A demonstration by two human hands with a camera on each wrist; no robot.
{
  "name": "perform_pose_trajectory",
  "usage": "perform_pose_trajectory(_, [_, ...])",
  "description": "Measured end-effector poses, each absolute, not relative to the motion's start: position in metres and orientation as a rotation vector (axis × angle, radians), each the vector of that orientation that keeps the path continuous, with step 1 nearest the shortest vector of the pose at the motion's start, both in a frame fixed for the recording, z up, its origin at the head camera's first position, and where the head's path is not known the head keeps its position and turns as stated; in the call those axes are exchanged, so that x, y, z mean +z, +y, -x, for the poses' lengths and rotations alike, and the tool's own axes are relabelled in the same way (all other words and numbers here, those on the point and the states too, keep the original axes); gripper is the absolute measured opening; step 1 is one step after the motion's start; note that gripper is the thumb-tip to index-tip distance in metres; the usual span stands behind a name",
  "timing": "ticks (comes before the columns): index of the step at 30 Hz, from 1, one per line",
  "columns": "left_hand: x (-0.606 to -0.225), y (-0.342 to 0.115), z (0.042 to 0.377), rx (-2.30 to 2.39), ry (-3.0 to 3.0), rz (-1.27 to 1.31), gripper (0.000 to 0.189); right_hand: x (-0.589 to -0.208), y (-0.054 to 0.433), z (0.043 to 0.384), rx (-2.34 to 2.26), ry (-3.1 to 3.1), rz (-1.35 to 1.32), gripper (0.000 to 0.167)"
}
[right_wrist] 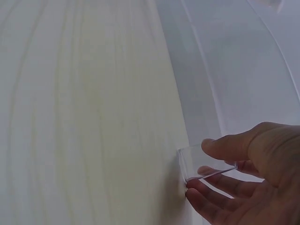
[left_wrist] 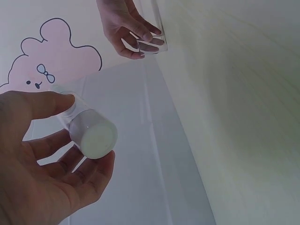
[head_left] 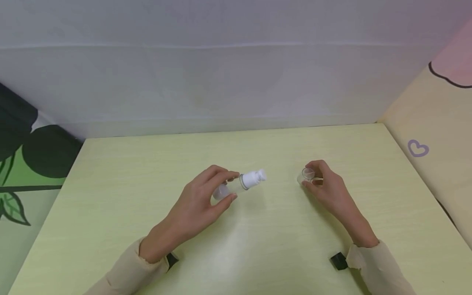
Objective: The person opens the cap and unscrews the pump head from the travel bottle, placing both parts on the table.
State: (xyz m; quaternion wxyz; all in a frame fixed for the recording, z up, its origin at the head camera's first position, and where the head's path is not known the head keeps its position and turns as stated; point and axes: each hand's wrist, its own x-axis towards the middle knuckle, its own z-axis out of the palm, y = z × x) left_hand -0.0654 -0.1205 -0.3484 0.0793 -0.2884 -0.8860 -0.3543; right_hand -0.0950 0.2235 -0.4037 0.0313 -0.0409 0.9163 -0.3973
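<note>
My left hand [head_left: 195, 203] grips a small clear pump bottle [head_left: 236, 187] between thumb and fingers, above the table. The bottle lies tilted nearly on its side, and its white pump head [head_left: 252, 179] points right. In the left wrist view the round base of the bottle [left_wrist: 99, 139] faces the camera. Over to the right, my right hand [head_left: 330, 188] pinches a clear, hollow cap [head_left: 305, 176] with an open round end upward. The right wrist view shows this see-through cap [right_wrist: 193, 161] between thumb and fingers, its lower end right at the tabletop.
The pale yellow-green table [head_left: 166, 151] meets a grey-white sheet [head_left: 221, 86] along its back edge. Panels with painted pictures flank it: dark and green shapes on the left, a purple heart [head_left: 418, 148] on the right. Small black blocks [head_left: 339, 261] sit at both wrists.
</note>
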Motion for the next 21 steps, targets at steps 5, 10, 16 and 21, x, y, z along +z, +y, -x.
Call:
perform_pose_trajectory(5, [-0.349,-0.12,0.065,-1.068,-2.642,0.861,0.041,-0.404,0.223,0.095,-1.215,2.831,0.138,0.044])
perform_pose_trajectory(10, [-0.349,-0.119,0.065,-1.077,-2.628,0.86,0.041,-0.405,0.225,0.096,-1.215,2.82,0.149,0.047])
perform_pose_trajectory(16, [-0.35,-0.118,0.065,-1.107,-2.617,0.839,0.042,-0.4,0.227,0.097,-1.194,2.809,0.118,0.055])
perform_pose_trajectory(21, [-0.351,-0.118,0.065,-1.128,-2.631,0.83,0.042,-0.392,0.223,0.092,-1.274,2.972,0.129,0.049])
